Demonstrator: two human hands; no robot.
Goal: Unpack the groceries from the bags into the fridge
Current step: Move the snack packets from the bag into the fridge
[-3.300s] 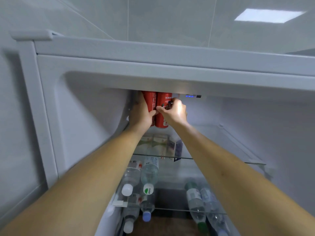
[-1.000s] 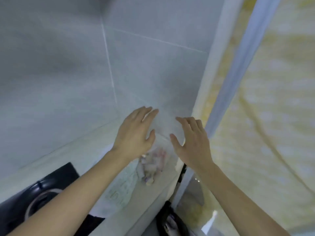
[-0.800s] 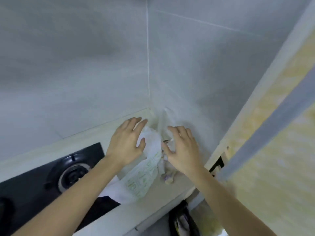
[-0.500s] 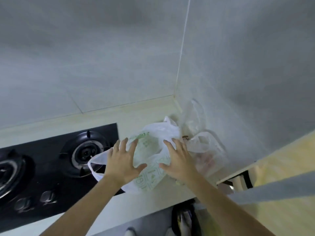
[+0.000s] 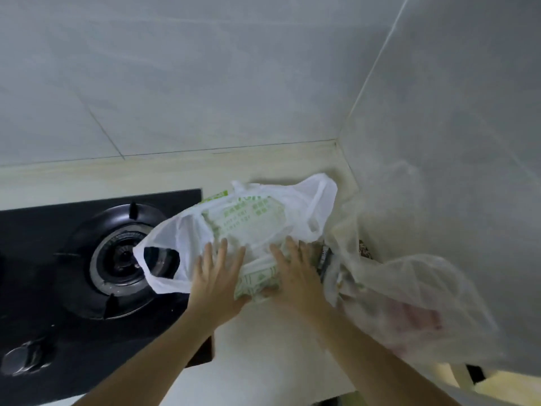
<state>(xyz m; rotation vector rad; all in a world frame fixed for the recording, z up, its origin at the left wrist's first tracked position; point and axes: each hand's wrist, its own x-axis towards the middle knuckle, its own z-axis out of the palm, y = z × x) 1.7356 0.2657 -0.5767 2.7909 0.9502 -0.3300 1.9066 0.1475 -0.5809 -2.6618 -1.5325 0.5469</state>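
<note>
The thin white plastic bag with green print lies slumped at the desk's back right corner, its one handle loop sagging over the black glass gas hob. Both hands press flat on it, fingers spread — the left hand and right hand each have an open grip, closed on nothing. To do this step well, I'd say find the crumpled mouth, part it, then reach in rather than drag the bag. Just beside it on the right sits a filmy clear plastic bag — something pinkish shows blurred inside. The pale desk looks smooth.
</note>
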